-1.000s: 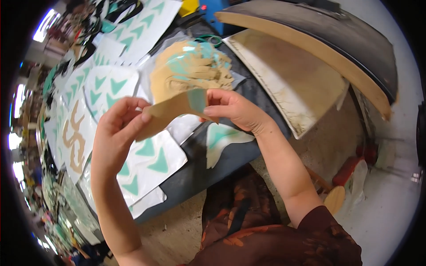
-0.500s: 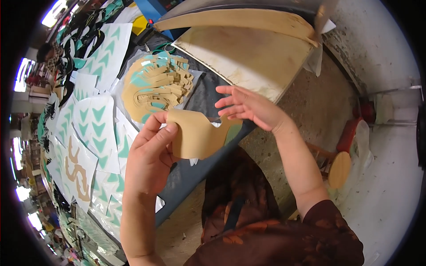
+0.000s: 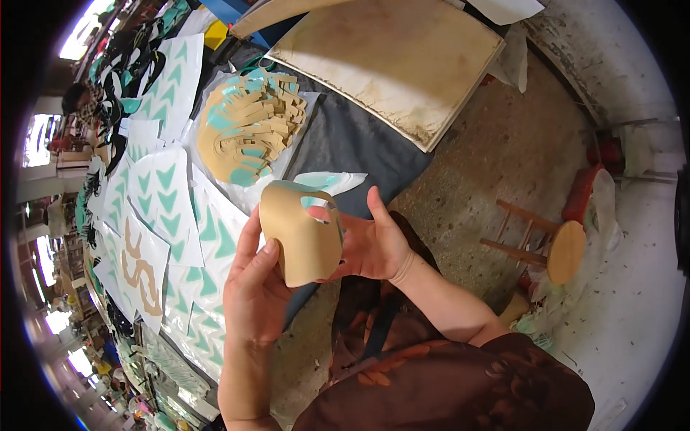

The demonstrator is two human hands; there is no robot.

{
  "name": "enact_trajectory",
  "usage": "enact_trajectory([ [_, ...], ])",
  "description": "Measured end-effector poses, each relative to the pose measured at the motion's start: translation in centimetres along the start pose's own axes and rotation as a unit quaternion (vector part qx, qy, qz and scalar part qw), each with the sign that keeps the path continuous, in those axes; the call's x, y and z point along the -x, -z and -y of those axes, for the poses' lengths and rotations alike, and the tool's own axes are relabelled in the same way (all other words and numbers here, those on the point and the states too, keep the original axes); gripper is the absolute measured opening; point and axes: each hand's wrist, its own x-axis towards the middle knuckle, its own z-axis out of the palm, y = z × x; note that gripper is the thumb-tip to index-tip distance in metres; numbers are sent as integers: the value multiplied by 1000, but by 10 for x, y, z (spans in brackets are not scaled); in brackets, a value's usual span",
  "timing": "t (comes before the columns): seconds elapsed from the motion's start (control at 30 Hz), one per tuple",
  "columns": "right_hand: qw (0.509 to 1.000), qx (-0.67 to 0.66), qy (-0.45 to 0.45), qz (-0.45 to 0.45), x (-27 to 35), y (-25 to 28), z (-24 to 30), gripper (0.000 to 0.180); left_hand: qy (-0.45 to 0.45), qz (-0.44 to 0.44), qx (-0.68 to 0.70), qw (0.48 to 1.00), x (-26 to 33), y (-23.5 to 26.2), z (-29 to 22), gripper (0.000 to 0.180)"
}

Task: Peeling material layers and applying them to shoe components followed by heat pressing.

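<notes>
A tan cut-out piece [image 3: 300, 233] with a teal underside is bent into a curve in front of me. My left hand [image 3: 255, 287] grips its lower left edge with thumb and fingers. My right hand [image 3: 370, 244] holds its right side from behind, the fingers hidden by the piece. Just beyond lies a teal and white piece [image 3: 330, 181] on the dark table cover [image 3: 359, 144]. Further left sits a heap of several tan and teal cut-outs [image 3: 248, 126] on clear plastic.
White sheets with teal arrow shapes [image 3: 169, 208] cover the table's left side, one carrying tan curled shapes [image 3: 140, 269]. A stained tan board [image 3: 392, 61] lies at the back. A small wooden stool [image 3: 550, 248] stands on the concrete floor to the right.
The tan piece has been brought closer and bent into a curve. My right hand, apart from it half a second ago, now holds its right side. The view has shifted.
</notes>
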Motion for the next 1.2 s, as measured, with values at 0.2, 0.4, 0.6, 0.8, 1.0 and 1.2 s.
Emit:
enact_trajectory([
  [0.2, 994, -45, 93, 40, -7, -31, 2, 89, -21, -49, 51, 997, 18, 8, 17, 55],
  [0.4, 981, 87, 174, 4, -3, -32, 37, 73, -24, -46, 23, 998, 13, 16, 29, 53],
  [0.6, 947, 269, 134, -116, 12, -54, 83, 63, 6, -30, -6, 1000, -3, 7, 25, 52],
  [0.8, 912, 323, 135, -214, 14, -72, 98, 46, 16, 5, 5, 1000, -14, -5, 21, 51],
  [1.0, 828, 381, 193, -363, 10, -95, 111, 23, 38, 59, 22, 997, -38, -29, 12, 52],
  [1.2, 821, 415, 197, -340, 9, -95, 180, 20, 34, 103, 50, 993, -92, -56, 10, 52],
])
